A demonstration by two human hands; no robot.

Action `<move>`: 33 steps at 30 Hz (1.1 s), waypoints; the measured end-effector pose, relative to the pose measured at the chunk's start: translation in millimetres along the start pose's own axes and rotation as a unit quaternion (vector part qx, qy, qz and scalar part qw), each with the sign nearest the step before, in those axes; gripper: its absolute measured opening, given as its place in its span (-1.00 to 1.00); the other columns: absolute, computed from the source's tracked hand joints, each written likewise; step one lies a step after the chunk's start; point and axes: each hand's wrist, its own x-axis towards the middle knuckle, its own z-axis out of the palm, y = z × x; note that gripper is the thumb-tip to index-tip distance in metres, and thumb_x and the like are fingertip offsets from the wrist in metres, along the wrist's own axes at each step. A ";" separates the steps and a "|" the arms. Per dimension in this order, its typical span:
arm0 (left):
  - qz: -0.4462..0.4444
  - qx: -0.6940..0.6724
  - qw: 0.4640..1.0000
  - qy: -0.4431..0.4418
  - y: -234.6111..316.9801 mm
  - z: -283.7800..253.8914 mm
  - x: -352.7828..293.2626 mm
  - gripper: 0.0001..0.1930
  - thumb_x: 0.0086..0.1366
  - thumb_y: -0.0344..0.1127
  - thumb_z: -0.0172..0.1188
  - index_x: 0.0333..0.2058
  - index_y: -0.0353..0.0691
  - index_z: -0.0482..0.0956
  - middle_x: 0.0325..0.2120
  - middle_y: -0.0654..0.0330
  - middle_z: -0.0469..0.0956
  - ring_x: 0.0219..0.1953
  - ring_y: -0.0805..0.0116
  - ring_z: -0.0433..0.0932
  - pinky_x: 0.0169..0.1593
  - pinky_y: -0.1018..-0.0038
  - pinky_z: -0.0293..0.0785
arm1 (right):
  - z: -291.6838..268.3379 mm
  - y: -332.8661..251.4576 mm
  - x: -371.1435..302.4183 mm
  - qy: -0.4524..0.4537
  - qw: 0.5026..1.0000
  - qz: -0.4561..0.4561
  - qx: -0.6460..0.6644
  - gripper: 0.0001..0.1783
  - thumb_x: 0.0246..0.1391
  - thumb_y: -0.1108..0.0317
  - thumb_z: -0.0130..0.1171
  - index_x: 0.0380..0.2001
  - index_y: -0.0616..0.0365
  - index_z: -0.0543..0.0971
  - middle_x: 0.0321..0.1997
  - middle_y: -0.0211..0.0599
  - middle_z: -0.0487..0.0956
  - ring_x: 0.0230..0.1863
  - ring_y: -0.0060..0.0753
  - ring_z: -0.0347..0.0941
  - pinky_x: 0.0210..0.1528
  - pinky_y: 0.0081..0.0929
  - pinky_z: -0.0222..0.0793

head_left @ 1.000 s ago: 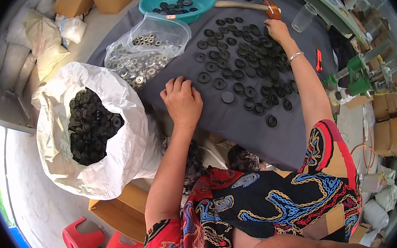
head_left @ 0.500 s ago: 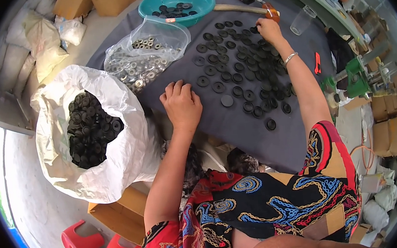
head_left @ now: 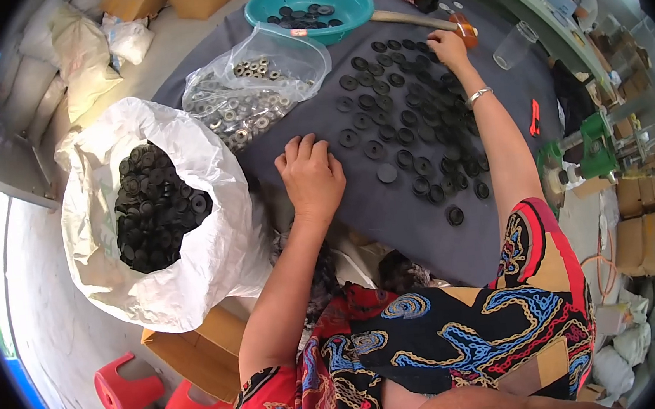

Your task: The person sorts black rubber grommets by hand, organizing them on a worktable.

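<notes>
My left hand rests knuckles up on the grey cloth near the table's left edge, fingers bent and slightly apart, holding nothing. My right hand, with a bangle at the wrist, reaches to the far end of a spread of round black rimmed discs. Its fingers are bent together at the discs there; what lies under the fingertips is hidden. Just right of it is the amber head of a mallet, whose wooden handle runs left toward a teal basin with more black discs inside.
Left of the table stands a white sack full of black discs. A clear bag of small metal ring parts lies beyond my left hand. Rightward are a clear cup, a red cutter knife and a green press. Red stools stand lower left.
The whole view has shifted slightly, so most things sit a little further right and lower. My right hand has moved slightly farther over the discs; my left hand stays on the cloth.
</notes>
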 end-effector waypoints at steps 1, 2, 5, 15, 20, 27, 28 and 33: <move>-0.004 0.009 1.000 -0.002 -1.4 -1.3 -0.1 -0.82 0.02 -0.41 0.18 -0.33 -0.23 0.60 -0.16 0.10 0.58 0.00 0.07 0.45 0.04 0.17 0.27 | -2.2 -12.8 -9.7 -0.038 0.995 -0.070 0.054 -0.69 -0.02 0.22 0.17 -0.22 0.10 0.67 -0.26 -0.11 0.65 -0.18 -0.08 0.58 -0.08 -0.29 0.45; -0.005 0.008 1.000 -0.005 -2.7 -1.5 -0.9 -0.82 0.02 -0.41 0.18 -0.33 -0.23 0.60 -0.16 0.10 0.58 0.00 0.07 0.45 0.04 0.17 0.27 | -4.5 -26.0 -20.1 -0.075 0.981 -0.139 0.108 -0.67 -0.01 0.20 0.17 -0.19 0.10 0.66 -0.24 -0.10 0.65 -0.17 -0.07 0.57 -0.08 -0.29 0.45; 0.005 0.012 1.000 0.000 -0.8 3.0 1.6 -0.82 0.02 -0.41 0.19 -0.33 -0.23 0.60 -0.17 0.11 0.58 0.00 0.07 0.46 0.03 0.18 0.27 | -15.4 -43.5 -43.9 -0.138 0.973 -0.177 0.049 -0.62 0.00 0.18 0.21 -0.08 0.00 0.62 -0.13 -0.22 0.64 -0.05 -0.11 0.52 0.00 -0.24 0.38; 0.011 0.015 1.000 0.015 -2.5 2.6 -0.5 -0.83 0.02 -0.41 0.18 -0.35 -0.22 0.61 -0.19 0.14 0.59 -0.04 0.12 0.46 0.01 0.21 0.28 | -26.4 -72.4 -89.3 -0.122 0.941 -0.271 -0.159 -0.78 0.04 0.28 0.21 -0.21 -0.06 0.66 -0.12 -0.39 0.62 0.00 -0.25 0.41 -0.01 -0.19 0.26; 0.016 0.014 1.000 0.018 0.2 2.9 -0.3 -0.84 0.03 -0.40 0.18 -0.36 -0.22 0.60 -0.20 0.15 0.59 -0.05 0.13 0.47 0.00 0.21 0.28 | -17.7 -61.7 -97.5 -0.027 0.957 -0.282 -0.057 -0.71 0.12 0.20 0.13 -0.14 0.06 0.61 0.00 -0.33 0.57 0.13 -0.20 0.36 0.10 -0.10 0.23; 0.015 0.022 0.999 0.022 -2.8 4.5 -0.8 -0.85 0.02 -0.39 0.19 -0.37 -0.20 0.60 -0.21 0.17 0.60 -0.06 0.14 0.47 0.00 0.21 0.29 | -3.5 -96.4 -127.6 -0.183 0.949 -0.238 -0.092 -0.32 0.30 -0.12 -0.21 0.31 0.09 0.22 0.42 0.00 0.12 0.44 0.02 -0.01 0.38 0.13 -0.13; 0.014 0.025 0.999 0.020 -3.0 4.8 -0.3 -0.85 0.02 -0.39 0.19 -0.37 -0.20 0.61 -0.20 0.17 0.60 -0.06 0.14 0.47 0.00 0.21 0.29 | -2.6 -97.6 -126.7 -0.200 0.948 -0.234 -0.086 -0.29 0.30 -0.15 -0.25 0.34 0.06 0.15 0.44 0.03 0.07 0.47 0.02 -0.11 0.40 0.17 -0.21; 0.012 0.022 1.000 0.018 -3.4 4.4 -2.0 -0.85 0.01 -0.39 0.20 -0.38 -0.21 0.61 -0.20 0.15 0.60 -0.06 0.14 0.47 -0.01 0.20 0.28 | -8.3 -100.0 -128.0 -0.148 0.968 -0.200 -0.001 -0.35 0.31 -0.07 -0.21 0.31 0.10 0.20 0.40 -0.03 0.16 0.44 -0.03 0.00 0.38 0.19 -0.15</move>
